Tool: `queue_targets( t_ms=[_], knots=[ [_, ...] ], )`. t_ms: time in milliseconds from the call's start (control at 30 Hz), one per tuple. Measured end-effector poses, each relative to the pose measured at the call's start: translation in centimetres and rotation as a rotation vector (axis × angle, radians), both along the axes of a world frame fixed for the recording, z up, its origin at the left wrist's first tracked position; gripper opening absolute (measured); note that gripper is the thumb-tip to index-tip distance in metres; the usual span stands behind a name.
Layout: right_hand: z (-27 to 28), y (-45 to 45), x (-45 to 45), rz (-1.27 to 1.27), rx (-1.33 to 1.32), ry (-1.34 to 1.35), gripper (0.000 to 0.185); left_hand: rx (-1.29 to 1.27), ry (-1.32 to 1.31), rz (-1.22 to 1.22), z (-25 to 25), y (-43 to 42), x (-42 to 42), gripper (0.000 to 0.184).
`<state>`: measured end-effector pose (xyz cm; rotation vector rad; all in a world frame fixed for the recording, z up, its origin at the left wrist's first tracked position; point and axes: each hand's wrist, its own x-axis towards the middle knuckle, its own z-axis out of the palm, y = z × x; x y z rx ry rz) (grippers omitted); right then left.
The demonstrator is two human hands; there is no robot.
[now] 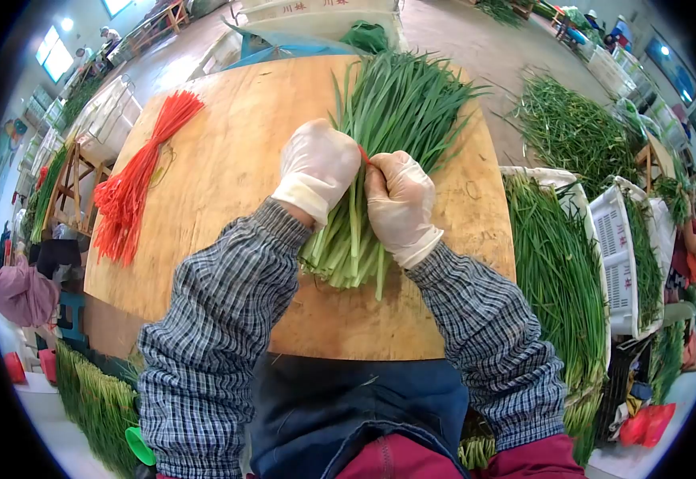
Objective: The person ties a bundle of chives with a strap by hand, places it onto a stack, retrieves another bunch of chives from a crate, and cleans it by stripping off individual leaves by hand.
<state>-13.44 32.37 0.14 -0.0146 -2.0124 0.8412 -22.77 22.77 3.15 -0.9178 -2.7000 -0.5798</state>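
Note:
A thick bundle of green garlic chives lies on the wooden board, leaves pointing away from me and pale cut stems toward me. Around its middle runs a red tie, mostly hidden, with a short stretch showing between my hands. My left hand, in a whitish glove, is closed in a fist at the bundle's left side, pulling on the tie. On the right side my right hand, gloved too, pinches the tie between thumb and fingers. Toward the board's left lies a bunch of red ties, gathered at its middle.
The wooden board spans the space before me. At right stand a crate of chives and a white plastic crate. More greens lie heaped on the floor. Chives also stand at lower left. People work in the background.

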Motion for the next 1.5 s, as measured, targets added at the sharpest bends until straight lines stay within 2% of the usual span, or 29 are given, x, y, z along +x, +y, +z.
queue_targets(
  t_ms=[100,233,300,400,500,600,667,767,833,933,1033,1167,1267,1400,1500],
  knots=[
    [0.2,-0.5,-0.3,-0.051,-0.003,0.013,0.003,0.103,-0.146,0.279,2.7,1.3,2.7,0.023],
    [-0.4,-0.1,-0.9,0.202,-0.615,-0.069,0.005,0.028,0.149,0.174,0.5,0.5,2.6,0.015],
    [0.0,0.1,-0.6,0.265,-0.689,-0.098,0.005,0.080,0.154,0.117,0.1,0.2,2.7,0.015],
    [0.4,0.0,-0.1,0.249,-0.652,-0.087,0.004,0.183,0.205,0.056,-0.1,0.9,4.5,0.013],
    [-0.3,0.4,0.3,0.221,-0.574,-0.010,0.002,0.299,0.087,0.021,-0.1,1.5,5.9,0.011],
    [0.1,0.6,0.6,0.198,-0.362,0.061,0.003,0.487,-0.006,-0.069,-1.0,0.8,4.9,0.011],
    [0.9,0.3,0.5,0.217,-0.211,0.112,0.007,0.507,-0.085,-0.035,-1.1,0.4,4.6,0.010],
    [1.6,-0.5,-0.3,0.296,-0.089,0.069,0.008,0.558,-0.149,-0.055,-1.2,-0.5,4.2,0.009],
    [1.4,-0.5,-0.9,0.335,-0.158,-0.016,0.005,0.608,-0.181,-0.098,-1.5,-0.8,4.0,0.009],
    [2.3,-0.4,-1.6,0.348,-0.267,-0.258,0.008,0.758,-0.384,-0.110,-2.7,-1.2,2.8,0.010],
    [3.5,-0.8,-3.1,0.295,-0.130,-0.440,0.016,0.957,-0.653,-0.068,-3.1,-2.1,1.8,0.011],
    [3.6,-1.8,-4.6,0.270,-0.006,-0.546,0.018,0.997,-0.699,0.045,-2.7,-3.4,1.7,0.012],
    [3.5,-1.9,-4.4,0.205,0.101,-0.539,0.017,1.106,-0.740,0.070,-3.8,-3.8,1.9,0.009],
    [3.3,-2.3,-4.1,0.229,-0.004,-0.501,0.015,1.079,-0.725,0.095,-3.5,-3.2,2.7,0.012],
    [3.3,-2.4,-4.5,0.201,0.151,-0.544,0.015,1.172,-0.790,0.112,-3.9,-3.5,2.5,0.012]
  ],
)
